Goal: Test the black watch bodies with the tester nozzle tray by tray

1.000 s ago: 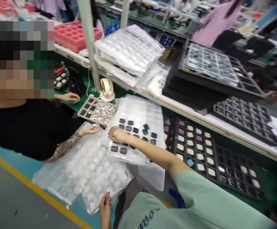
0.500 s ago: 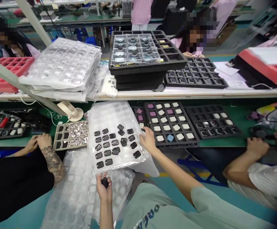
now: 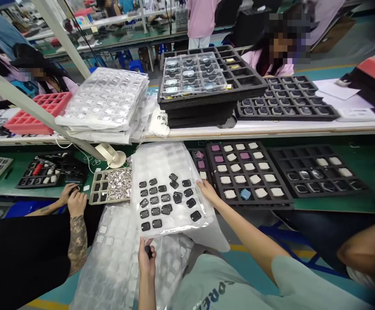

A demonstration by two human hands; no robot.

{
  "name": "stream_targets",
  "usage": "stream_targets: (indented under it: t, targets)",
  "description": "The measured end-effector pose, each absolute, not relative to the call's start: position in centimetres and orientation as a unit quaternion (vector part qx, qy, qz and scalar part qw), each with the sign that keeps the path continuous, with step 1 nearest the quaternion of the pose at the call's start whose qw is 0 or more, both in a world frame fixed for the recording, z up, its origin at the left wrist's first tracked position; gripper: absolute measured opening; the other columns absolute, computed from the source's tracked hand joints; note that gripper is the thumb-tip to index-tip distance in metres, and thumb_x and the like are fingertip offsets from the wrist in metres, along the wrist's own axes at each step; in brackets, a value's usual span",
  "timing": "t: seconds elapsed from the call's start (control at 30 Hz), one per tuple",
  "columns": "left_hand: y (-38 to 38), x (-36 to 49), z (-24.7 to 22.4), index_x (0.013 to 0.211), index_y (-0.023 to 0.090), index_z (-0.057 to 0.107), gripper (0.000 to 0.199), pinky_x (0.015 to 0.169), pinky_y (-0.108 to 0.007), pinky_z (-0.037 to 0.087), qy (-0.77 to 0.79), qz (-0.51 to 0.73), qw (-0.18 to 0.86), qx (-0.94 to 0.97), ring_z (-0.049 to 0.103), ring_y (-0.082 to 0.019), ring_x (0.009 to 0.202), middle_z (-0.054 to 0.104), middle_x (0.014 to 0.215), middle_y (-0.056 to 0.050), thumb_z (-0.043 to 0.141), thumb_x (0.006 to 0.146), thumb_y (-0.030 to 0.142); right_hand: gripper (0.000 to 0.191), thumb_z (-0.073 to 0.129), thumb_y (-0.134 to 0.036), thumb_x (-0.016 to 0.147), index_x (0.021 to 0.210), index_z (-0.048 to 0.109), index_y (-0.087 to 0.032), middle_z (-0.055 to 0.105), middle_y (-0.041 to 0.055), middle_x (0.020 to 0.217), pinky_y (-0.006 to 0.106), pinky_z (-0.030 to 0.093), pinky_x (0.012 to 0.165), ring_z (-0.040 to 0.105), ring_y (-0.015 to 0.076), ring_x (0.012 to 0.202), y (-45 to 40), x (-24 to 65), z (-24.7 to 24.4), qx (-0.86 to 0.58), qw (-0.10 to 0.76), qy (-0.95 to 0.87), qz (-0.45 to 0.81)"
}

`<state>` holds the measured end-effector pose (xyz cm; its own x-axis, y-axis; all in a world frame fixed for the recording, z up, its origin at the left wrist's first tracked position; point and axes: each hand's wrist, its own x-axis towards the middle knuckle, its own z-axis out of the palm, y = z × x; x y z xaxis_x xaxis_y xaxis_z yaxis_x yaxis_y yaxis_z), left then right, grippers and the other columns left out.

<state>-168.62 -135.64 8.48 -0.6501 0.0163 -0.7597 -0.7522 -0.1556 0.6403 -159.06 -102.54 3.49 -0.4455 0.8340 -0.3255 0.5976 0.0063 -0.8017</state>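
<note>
"Left hand (image 3: 146,260), what's it doing?"

"Fingers curled in, clamped on a small black piece (image 3: 148,251), just below the near edge of a clear blister sheet (image 3: 161,161)."

"And the right hand (image 3: 207,190)?"

"Open, gripping nothing, its fingertips (image 3: 200,183) resting on the sheet's right edge."

"What's on the sheet?"

"Rows of dark rounded-square pieces (image 3: 166,202), between the two hands, up from the left hand and just left of the right."

"Anything past the right hand?"

"A black foam tray (image 3: 218,191) of cream and purple pieces, on the green tabletop (image 3: 336,206)."

"Left of the sheet?"

"A tray of silver pieces (image 3: 111,186), with a co-worker's tattooed forearm (image 3: 77,241) nearer the left hand. Right beside the left hand lies a pile of clear blister sheets (image 3: 110,262)."
</note>
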Motion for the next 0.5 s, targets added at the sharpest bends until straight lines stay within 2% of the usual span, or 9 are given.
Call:
stream_targets:
  t: [0.1,0.17,0.23,0.3,0.4,0.5]
  targets:
    - [-136.0,-169.1,8.1,0.091,0.014,0.06,0.027,0.035,-0.015,0.029,0.602,0.688,0.267,-0.306,0.042,-0.003,0.042,0.061,0.076,0.0,0.068,0.091,0.04,0.033,0.061,-0.04,0.099,0.122,0.063,-0.016,0.066,0.0093,0.121,0.044,0.057,0.091,0.067,0.0217,0.104,-102.8,-159.0,3.4,-0.507,0.123,-0.705,0.48]
    - [-136.3,-169.5,7.6,0.098,0.014,0.062,0.026,0.041,-0.017,0.038,0.611,0.683,0.251,-0.311,0.048,-0.005,0.049,0.062,0.079,0.0,0.064,0.095,0.039,0.034,0.061,-0.04,0.098,0.122,0.063,-0.016,0.067,0.0095,0.121,0.045,0.056,0.093,0.067,0.0221,0.105,-103.0,-158.8,3.3,-0.498,0.118,-0.717,0.474]
    - [-136.9,-170.1,7.0,0.11,0.014,0.063,0.026,0.056,-0.024,0.052,0.619,0.675,0.23,-0.329,0.06,-0.01,0.065,0.065,0.092,-0.003,0.061,0.097,0.037,0.035,0.059,-0.041,0.098,0.123,0.062,-0.016,0.068,0.0109,0.121,0.046,0.055,0.096,0.068,0.0235,0.108,-103.3,-158.3,3.2,-0.489,0.105,-0.732,0.463]
    - [-137.7,-171.2,6.1,0.119,0.015,0.062,0.03,0.073,-0.034,0.059,0.621,0.667,0.213,-0.352,0.067,-0.017,0.086,0.067,0.11,-0.007,0.062,0.097,0.036,0.038,0.054,-0.043,0.098,0.124,0.062,-0.016,0.07,0.0139,0.121,0.044,0.054,0.098,0.068,0.0259,0.112,-103.5,-157.9,3.2,-0.483,0.083,-0.749,0.446]
    - [-138.9,-173.3,4.2,0.127,0.017,0.06,0.037,0.086,-0.044,0.058,0.612,0.663,0.205,-0.379,0.066,-0.023,0.104,0.063,0.125,-0.011,0.063,0.096,0.035,0.043,0.048,-0.045,0.096,0.124,0.064,-0.016,0.072,0.0177,0.118,0.04,0.055,0.096,0.069,0.0295,0.113,-103.4,-157.3,3.2,-0.48,0.047,-0.778,0.402]
    - [-139.3,-175.3,1.6,0.129,0.017,0.059,0.039,0.09,-0.046,0.057,0.589,0.668,0.231,-0.392,0.065,-0.025,0.108,0.062,0.129,-0.011,0.064,0.095,0.036,0.047,0.049,-0.048,0.093,0.122,0.065,-0.014,0.074,0.0183,0.109,0.041,0.057,0.088,0.072,0.0317,0.104,-102.8,-156.9,3.7,-0.475,0.021,-0.812,0.338]
